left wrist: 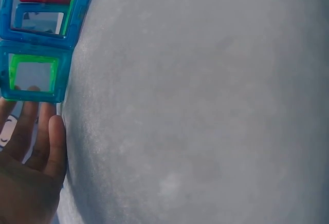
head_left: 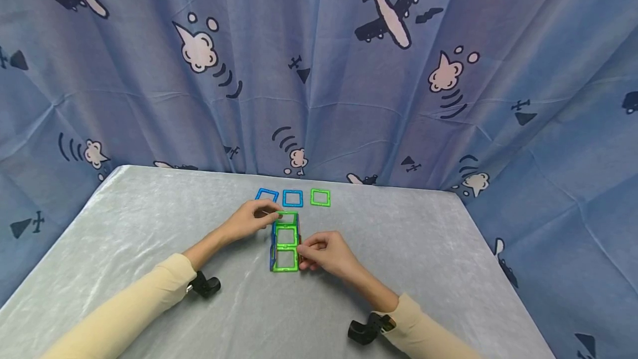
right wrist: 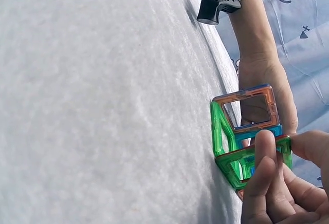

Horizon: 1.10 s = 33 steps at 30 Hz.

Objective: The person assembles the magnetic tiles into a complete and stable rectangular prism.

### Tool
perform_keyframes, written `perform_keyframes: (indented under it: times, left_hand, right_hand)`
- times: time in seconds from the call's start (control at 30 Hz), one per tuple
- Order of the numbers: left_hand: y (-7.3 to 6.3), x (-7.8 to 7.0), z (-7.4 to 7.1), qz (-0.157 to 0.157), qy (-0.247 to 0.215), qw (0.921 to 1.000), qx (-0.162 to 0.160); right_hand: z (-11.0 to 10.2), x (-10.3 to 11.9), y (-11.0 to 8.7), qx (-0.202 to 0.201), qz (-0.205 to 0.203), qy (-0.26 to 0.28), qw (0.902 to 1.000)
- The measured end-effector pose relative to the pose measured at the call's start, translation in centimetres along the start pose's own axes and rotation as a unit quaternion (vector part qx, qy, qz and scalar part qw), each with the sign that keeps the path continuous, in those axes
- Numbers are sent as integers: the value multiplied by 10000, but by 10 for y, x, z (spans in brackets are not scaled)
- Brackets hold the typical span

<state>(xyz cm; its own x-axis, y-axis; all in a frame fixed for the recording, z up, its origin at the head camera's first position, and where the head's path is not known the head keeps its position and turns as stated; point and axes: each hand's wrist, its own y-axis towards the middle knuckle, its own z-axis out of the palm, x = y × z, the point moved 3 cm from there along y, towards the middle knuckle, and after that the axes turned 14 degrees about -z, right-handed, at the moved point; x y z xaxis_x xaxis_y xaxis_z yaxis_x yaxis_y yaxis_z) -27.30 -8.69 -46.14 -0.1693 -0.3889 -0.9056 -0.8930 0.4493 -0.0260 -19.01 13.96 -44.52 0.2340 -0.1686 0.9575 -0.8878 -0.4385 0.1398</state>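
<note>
A row of magnetic tiles stands as a long boxy structure, with green square tiles along its top. Blue tiles line its left side; an orange-red tile shows on the other side. At the far end, my left hand pinches the structure's corner with thumb and index finger; in the left wrist view its other fingers reach behind a blue tile. On the near right side, my right hand grips a green tile between thumb and fingers, which partly hide it.
Behind the structure lie two blue square tiles and one loose green tile, flat on the grey cloth-covered table. A blue patterned curtain hangs along the table's back edge. Both wrists carry black camera mounts.
</note>
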Motion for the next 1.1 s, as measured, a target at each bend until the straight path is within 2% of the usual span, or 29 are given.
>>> perform_keyframes:
  times: [0.27,0.53,0.87,1.1]
  left_hand:
    - [-1,1,-1,66,-9,10000,10]
    - [-1,1,0,-54,-45,10000,45]
    - [0,1,0,-71,-71,9999,66]
    - [0,1,0,-123,-88,9999,60]
  right_hand:
    - [0,-2,0,30,19,53,10000]
    - [-6,-3,2,90,-34,45,9999]
    - [-21,-4,11,-72,-21,-16,10000]
    - [-21,-9,21,-291,37,-237,9993]
